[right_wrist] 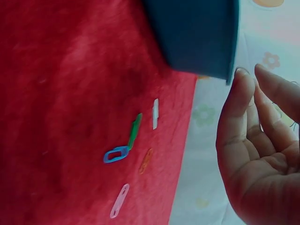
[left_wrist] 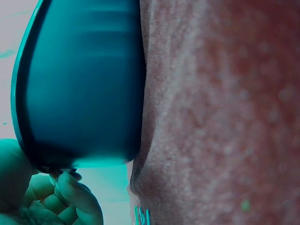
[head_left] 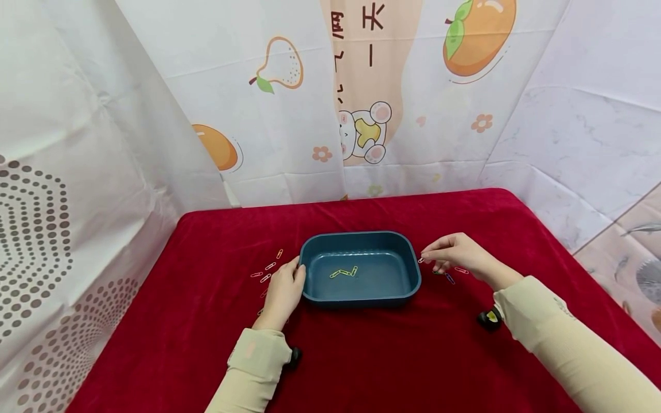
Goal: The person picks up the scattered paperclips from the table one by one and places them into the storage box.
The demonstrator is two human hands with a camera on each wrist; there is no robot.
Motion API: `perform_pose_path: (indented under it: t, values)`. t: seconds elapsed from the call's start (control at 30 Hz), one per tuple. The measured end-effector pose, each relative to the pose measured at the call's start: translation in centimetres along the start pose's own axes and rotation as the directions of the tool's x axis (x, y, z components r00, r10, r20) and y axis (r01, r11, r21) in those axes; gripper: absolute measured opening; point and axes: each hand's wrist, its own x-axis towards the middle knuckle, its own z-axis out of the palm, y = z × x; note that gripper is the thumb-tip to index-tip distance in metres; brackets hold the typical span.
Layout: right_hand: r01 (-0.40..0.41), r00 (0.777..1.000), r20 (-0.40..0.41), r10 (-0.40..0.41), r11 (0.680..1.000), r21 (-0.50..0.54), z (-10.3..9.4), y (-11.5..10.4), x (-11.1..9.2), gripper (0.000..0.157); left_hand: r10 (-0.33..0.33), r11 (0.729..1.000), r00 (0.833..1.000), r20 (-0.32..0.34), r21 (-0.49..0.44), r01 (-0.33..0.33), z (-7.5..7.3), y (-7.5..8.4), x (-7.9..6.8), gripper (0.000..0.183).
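A dark blue rectangular basin [head_left: 360, 302] stands on the red cloth with several yellow paper clips [head_left: 335, 273] on its floor. My left hand [head_left: 283, 289] grips the basin's left rim, thumb on top. Beyond the right rim, my right hand [head_left: 454, 253] hovers with thumb and forefinger tips close together; in the right wrist view a small gap separates them and nothing shows in it. Beneath that hand lie a white paper clip [right_wrist: 155, 114], a green paper clip [right_wrist: 134, 131], a blue paper clip [right_wrist: 116, 154], an orange paper clip [right_wrist: 146, 161] and a pink paper clip [right_wrist: 120, 200].
Left of the basin, by my left hand, lie more paper clips, among them a yellow clip [head_left: 279, 253], a white clip [head_left: 270, 265] and a pink clip [head_left: 256, 275]. The red cloth [head_left: 361, 355] covers the table. A printed curtain [head_left: 289, 132] hangs behind it.
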Motion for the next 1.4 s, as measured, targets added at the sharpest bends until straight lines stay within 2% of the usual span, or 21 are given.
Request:
perform_pose_path:
  t: [0.27,0.67,1.4]
  values:
    - [-0.02,0.999,-0.038,0.019,1.0,-0.021,0.0,1.7,-0.3,0.039,-0.002,1.0,1.0,-0.001,0.0,0.002,0.0,0.0,0.0,0.046]
    - [-0.075,0.993,-0.104,0.063,0.991,-0.111,-0.1,3.8,-1.2,0.033,-0.004,1.0,1.0,-0.001,-0.008,0.004,0.1,-0.2,0.1,0.046]
    - [-0.163,0.973,-0.196,0.121,0.962,-0.217,-0.5,5.8,-1.9,0.027,0.008,1.0,1.0,-0.013,-0.002,-0.008,0.1,-0.1,0.1,0.044]
